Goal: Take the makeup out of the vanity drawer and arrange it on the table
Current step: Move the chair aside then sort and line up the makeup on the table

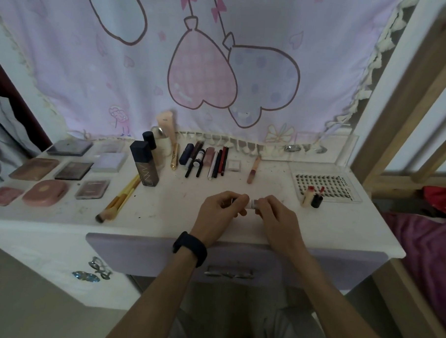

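left hand (pixel 221 211): fingers curled, pinching one end of tube (pixel 254 204) | right hand (pixel 276 217): fingers pinching other end | tube: held level between both fingertips, over tabletop (pixel 179 213) | lipsticks (pixel 317 200): upright, right of fingers | pencils (pixel 217 161): beyond fingers

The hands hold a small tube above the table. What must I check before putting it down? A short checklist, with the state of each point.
1. Left hand and right hand pinch the tube: ok.
2. Tube capped: cannot tell, the hands cover it.
3. Bare table beside the two lipsticks: ok.
4. Lipsticks upright, apart from hands: ok.
5. Drawer emptied: cannot tell, inside hidden.
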Tool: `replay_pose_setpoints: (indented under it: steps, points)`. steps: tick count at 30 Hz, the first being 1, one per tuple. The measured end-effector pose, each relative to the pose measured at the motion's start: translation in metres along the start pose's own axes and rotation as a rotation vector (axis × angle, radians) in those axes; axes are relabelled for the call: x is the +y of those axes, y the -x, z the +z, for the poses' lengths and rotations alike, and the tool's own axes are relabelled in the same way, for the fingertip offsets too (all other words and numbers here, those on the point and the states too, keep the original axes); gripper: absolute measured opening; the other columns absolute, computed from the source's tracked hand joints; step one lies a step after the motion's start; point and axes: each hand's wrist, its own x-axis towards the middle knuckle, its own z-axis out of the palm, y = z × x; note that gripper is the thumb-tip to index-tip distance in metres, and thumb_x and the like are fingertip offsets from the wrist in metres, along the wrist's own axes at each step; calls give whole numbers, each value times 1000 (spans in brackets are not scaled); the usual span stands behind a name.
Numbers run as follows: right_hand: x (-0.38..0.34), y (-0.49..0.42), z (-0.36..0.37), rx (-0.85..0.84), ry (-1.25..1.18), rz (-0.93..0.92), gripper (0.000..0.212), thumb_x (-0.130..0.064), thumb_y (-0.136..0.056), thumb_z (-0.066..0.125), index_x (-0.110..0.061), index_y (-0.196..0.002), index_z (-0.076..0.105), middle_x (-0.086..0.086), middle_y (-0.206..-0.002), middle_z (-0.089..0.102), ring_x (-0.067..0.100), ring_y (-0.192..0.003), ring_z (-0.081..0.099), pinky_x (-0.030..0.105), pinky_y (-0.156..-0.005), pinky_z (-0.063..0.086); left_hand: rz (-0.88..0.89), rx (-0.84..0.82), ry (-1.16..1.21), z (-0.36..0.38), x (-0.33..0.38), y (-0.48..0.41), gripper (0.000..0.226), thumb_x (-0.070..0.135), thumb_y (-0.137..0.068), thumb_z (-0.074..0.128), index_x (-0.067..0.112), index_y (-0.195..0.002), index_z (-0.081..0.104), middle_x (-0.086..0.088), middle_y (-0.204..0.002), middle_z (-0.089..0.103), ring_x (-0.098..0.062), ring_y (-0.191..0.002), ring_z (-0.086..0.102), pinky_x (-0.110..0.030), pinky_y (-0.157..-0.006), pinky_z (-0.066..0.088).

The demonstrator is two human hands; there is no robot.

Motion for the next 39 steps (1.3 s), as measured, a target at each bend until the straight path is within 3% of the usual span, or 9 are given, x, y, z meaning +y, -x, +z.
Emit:
replay_pose_setpoints:
  steps: [4,8,13,18,22,24,29,35,39]
  points:
    - [-5,2,-5,1,-53,-9,10,-28,-102,53,-25,-94,59,-8,-74,62,0,-63,54,14,-58,41,-10,5,3,0,0,-1,21,34,-96,62,17,-100,73,8,-77,72,4,-68,61,-13,-66,48]
    - [-8,2,-5,54,-27,28,34,-40,-104,47,-20,-81,62,-8,-63,63,-2,-55,54,10,-55,40,-12,31,50,-1,0,-1,17,32,-95,62,20,-98,74,8,-75,72,4,-66,60,-12,-63,48]
    - [-4,5,-9,49,-78,-21,11,-19,-98,62,-27,-105,63,-13,-93,70,15,-59,58,27,-56,50,-4,25,16,1,-2,-1,17,35,-94,63,23,-96,74,7,-78,73,-1,-72,63,-15,-66,50]
    - [-10,2,-8,46,-42,55,25,-51,-97,53,-28,-101,64,-10,-81,71,4,-58,59,16,-55,45,-16,17,52,-1,0,-2,14,34,-94,63,26,-96,73,9,-79,73,2,-71,64,-13,-65,50]
    - [-5,4,-10,47,-78,17,5,-23,-99,61,-26,-101,65,-10,-86,71,8,-59,60,20,-56,48,-16,16,42,0,-1,-2,13,32,-95,63,25,-96,74,8,-79,74,1,-71,64,-13,-65,50]
    - [-5,6,-12,48,-126,-4,21,-14,-95,65,-27,-112,64,-15,-102,69,18,-61,64,26,-60,54,-18,23,46,1,-1,-2,15,31,-95,63,22,-99,74,6,-80,74,0,-72,64,-14,-65,50]
    - [-6,2,-10,36,-74,42,16,-45,-98,56,-32,-104,64,-13,-82,72,5,-61,62,18,-58,50,-28,33,79,-1,-1,-3,13,28,-96,62,23,-98,74,7,-80,74,0,-71,64,-15,-65,51]
    - [-4,5,-12,26,-124,-3,21,-18,-98,61,-37,-109,62,-15,-94,70,13,-63,65,23,-61,55,-25,27,56,0,-1,-2,14,31,-96,62,24,-98,74,8,-80,74,1,-72,64,-13,-65,50]
    - [-9,2,-12,25,-115,48,25,-51,-94,57,-32,-108,64,-12,-86,72,5,-63,65,19,-59,51,-20,21,48,-1,0,-3,12,32,-96,62,26,-97,73,11,-80,74,1,-73,65,-12,-65,50]
